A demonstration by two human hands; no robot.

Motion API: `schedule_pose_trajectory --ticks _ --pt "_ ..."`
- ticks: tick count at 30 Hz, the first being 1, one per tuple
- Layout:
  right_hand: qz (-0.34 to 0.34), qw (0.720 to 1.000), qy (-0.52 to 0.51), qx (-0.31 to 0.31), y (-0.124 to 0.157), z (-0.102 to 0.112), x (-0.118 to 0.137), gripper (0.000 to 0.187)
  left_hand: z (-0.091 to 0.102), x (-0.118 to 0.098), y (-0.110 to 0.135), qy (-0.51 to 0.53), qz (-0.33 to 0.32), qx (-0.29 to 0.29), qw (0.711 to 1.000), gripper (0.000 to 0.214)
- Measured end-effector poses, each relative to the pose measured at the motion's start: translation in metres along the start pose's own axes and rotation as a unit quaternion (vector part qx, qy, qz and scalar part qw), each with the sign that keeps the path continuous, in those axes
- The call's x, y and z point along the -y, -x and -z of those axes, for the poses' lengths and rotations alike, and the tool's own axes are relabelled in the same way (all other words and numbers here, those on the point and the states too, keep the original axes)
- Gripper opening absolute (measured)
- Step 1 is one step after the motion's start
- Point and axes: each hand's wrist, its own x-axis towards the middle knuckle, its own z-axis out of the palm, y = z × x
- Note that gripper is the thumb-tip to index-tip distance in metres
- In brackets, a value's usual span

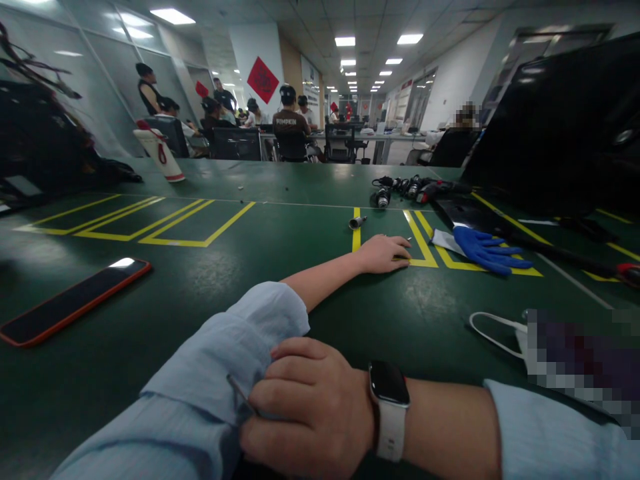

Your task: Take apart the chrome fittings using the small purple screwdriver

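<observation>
My left hand lies on the green table with its arm stretched forward. Its fingers are extended and a little apart, near a tiny shiny piece too small to name. Just behind that hand, a metal socket bit rests on its side across a yellow line. Close to me, my right hand is closed over my left sleeve. A thin grey metal rod sticks out of its fingers; the rest of the rod is hidden. The right wrist wears a smartwatch.
A blue-and-white glove lies to the right, with black cabled devices behind it. At left are an orange-edged phone and a white cup. A white strap loops at right. A large black object rises beyond. People sit farther back.
</observation>
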Motion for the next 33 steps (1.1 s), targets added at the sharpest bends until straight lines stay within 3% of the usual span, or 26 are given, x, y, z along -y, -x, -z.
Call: schedule_pose_trajectory --ticks 6,10,17,22,24,27,29,33 --pt "-0.008 1.000 0.001 0.020 0.004 0.002 0.001 0.024 -0.002 -0.006 0.005 -0.016 0.036 -0.001 0.999 0.031" --pt "-0.012 0.999 0.001 0.037 0.004 0.003 0.003 0.024 0.004 -0.017 0.021 -0.024 0.034 0.002 0.999 0.030" --pt "-0.003 0.999 0.006 0.051 0.004 0.006 0.004 0.022 0.017 -0.031 0.077 -0.044 0.061 0.007 0.997 0.030" --pt "-0.035 0.998 0.012 0.056 -0.001 0.016 0.006 0.018 0.027 -0.038 0.124 -0.045 0.099 0.015 0.994 0.029" --pt "-0.125 0.990 0.012 0.063 -0.004 0.023 -0.004 0.019 0.034 -0.041 0.144 -0.032 0.142 0.031 0.989 0.027" --pt "-0.287 0.954 0.088 0.004 0.001 0.037 -0.037 0.023 0.045 -0.049 0.175 -0.029 0.179 0.036 0.983 0.027" --pt "-0.387 0.911 0.144 -0.020 0.012 0.048 -0.066 0.026 0.052 -0.054 0.193 -0.027 0.199 0.036 0.979 0.029" --pt "-0.566 0.794 0.224 -0.004 0.046 0.069 -0.116 0.019 0.064 -0.061 0.221 0.053 0.264 0.019 0.963 0.045"
